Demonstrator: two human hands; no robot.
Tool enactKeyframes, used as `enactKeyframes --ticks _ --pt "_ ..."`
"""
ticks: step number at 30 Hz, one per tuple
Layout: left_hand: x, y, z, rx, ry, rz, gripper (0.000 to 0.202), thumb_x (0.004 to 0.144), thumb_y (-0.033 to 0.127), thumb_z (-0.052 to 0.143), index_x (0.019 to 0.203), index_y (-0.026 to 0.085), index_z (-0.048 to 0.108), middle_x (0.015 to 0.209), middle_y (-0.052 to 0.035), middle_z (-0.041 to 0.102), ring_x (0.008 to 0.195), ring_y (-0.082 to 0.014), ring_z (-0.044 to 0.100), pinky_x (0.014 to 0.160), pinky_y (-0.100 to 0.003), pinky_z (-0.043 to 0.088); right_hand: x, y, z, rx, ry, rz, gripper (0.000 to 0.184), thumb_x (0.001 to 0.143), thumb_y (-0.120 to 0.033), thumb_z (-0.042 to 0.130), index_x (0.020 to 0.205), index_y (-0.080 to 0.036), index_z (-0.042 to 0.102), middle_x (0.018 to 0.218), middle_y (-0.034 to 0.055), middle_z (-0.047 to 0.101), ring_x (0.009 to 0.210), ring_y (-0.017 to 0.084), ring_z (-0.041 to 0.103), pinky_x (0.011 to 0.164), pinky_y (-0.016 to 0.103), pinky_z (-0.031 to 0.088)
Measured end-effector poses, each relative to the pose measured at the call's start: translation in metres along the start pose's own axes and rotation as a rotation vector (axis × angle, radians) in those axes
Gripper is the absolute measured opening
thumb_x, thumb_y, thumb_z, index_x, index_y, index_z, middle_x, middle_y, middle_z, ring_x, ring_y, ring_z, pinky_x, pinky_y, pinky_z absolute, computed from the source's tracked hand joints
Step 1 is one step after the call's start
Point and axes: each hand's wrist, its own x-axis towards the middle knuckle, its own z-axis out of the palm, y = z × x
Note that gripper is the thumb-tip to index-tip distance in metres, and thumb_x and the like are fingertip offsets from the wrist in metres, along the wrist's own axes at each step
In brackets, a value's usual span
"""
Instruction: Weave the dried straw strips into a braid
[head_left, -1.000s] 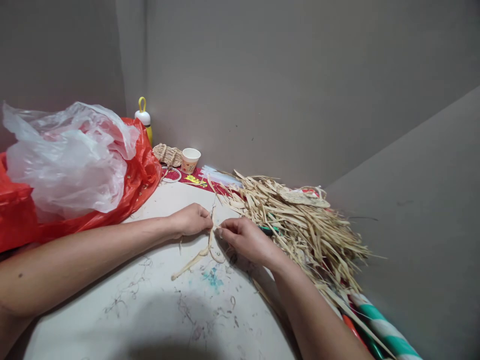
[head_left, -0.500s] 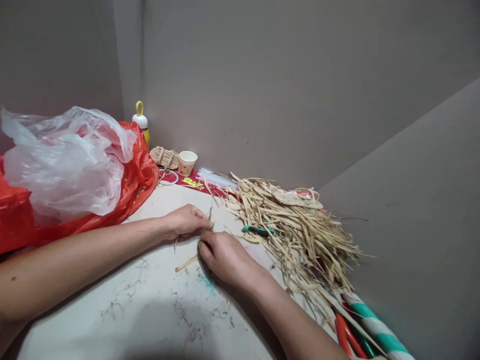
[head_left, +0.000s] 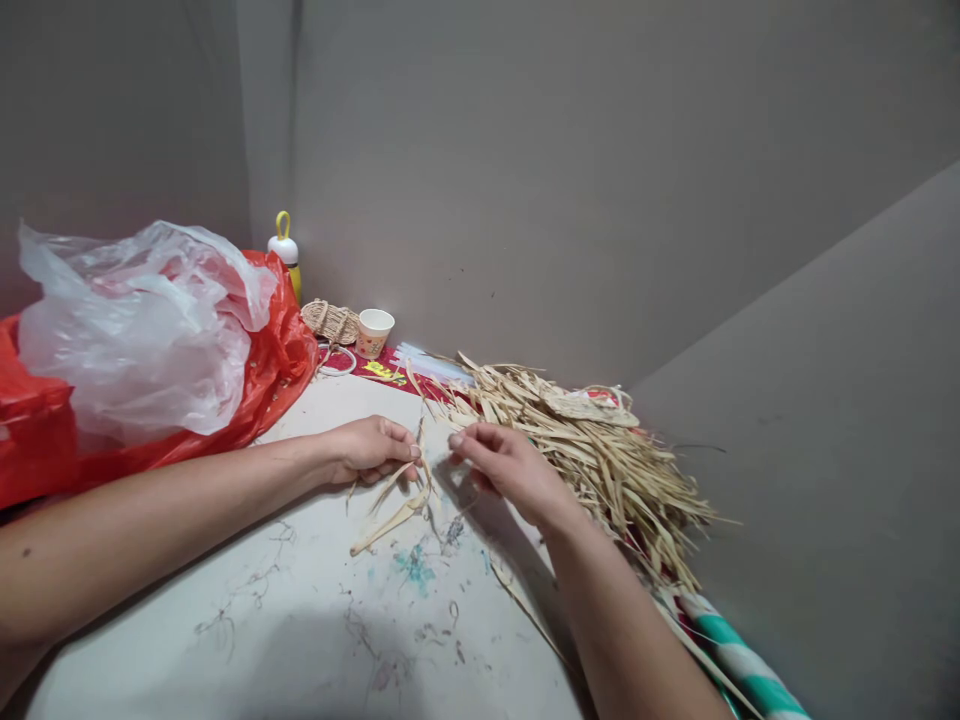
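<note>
My left hand [head_left: 379, 450] is closed in a pinch on a few dry straw strips [head_left: 401, 515], which hang below its fingertips and fan out over the white table [head_left: 300, 640]. Just to its right, apart from it, my right hand [head_left: 506, 470] hovers with loosely bent fingers, and I see nothing in them. Right beside that hand lies a big heap of dry straw strips [head_left: 600, 450]. One long loose strip [head_left: 525, 605] lies on the table near my right forearm.
Crumpled white plastic [head_left: 142, 340] rests on a red bag [head_left: 281, 370] at the left. A yellow bottle [head_left: 283, 250], a coil of cord [head_left: 330, 322], a paper cup [head_left: 373, 335] and pale sticks [head_left: 431, 365] line the grey wall. At lower right lies a green-and-white striped roll [head_left: 739, 655].
My right hand has let go beside my left hand and moved right and slightly up, towards the straw heap. The strips under my left hand now show. The green-handled tool is mostly covered.
</note>
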Motion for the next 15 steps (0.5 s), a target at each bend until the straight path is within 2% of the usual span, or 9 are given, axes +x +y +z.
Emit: enactKeyframes --ticks 3,5,7,11,15 --pt "0.003 -0.004 -0.001 0.005 0.016 0.039 0.027 0.062 0.037 0.069 0.067 0.015 0.055 0.055 0.0023 0.059 0.036 -0.0027 0.03 0.037 -0.021 0.013 0.005 0.011 0.014 0.02 -0.167 0.096 0.029 0.07 -0.042 0.068 0.077 -0.017 0.056 0.069 0.0011 0.063 0.038 0.006 0.045 0.035 0.019 0.027" --pt "0.004 -0.006 -0.001 0.011 0.037 0.085 0.027 0.061 0.036 0.07 0.063 0.014 0.056 0.053 0.0023 0.057 0.041 -0.0041 0.038 0.04 -0.02 0.019 0.005 0.015 0.022 0.052 -0.269 0.121 0.028 0.069 -0.038 0.068 0.081 -0.017 0.054 0.066 -0.0006 0.063 0.035 0.005 0.041 0.035 0.019 0.027" --pt "0.005 -0.009 -0.001 0.038 0.06 0.11 0.025 0.061 0.035 0.069 0.059 0.013 0.056 0.05 0.0028 0.054 0.042 -0.0046 0.039 0.042 -0.019 0.022 0.005 0.018 0.025 0.054 -0.309 0.116 0.025 0.068 -0.033 0.068 0.081 -0.017 0.054 0.058 -0.0028 0.061 0.036 0.005 0.038 0.036 0.019 0.025" --pt "0.008 -0.014 -0.003 0.109 0.098 0.111 0.019 0.063 0.031 0.064 0.06 0.013 0.059 0.047 0.0033 0.053 0.04 -0.0043 0.035 0.043 -0.02 0.021 0.01 0.016 0.015 -0.088 -0.31 0.065 0.023 0.07 -0.036 0.066 0.072 -0.014 0.059 0.05 -0.0052 0.05 0.044 0.006 0.039 0.043 0.02 0.027" --pt "0.012 -0.018 -0.006 0.127 0.1 0.106 0.015 0.063 0.029 0.062 0.062 0.013 0.061 0.048 0.0024 0.054 0.042 -0.0057 0.04 0.045 -0.019 0.025 0.018 -0.002 -0.007 -0.365 -0.477 0.058 0.027 0.071 -0.041 0.065 0.071 -0.014 0.065 0.054 -0.0021 0.056 0.047 0.008 0.043 0.046 0.021 0.03"
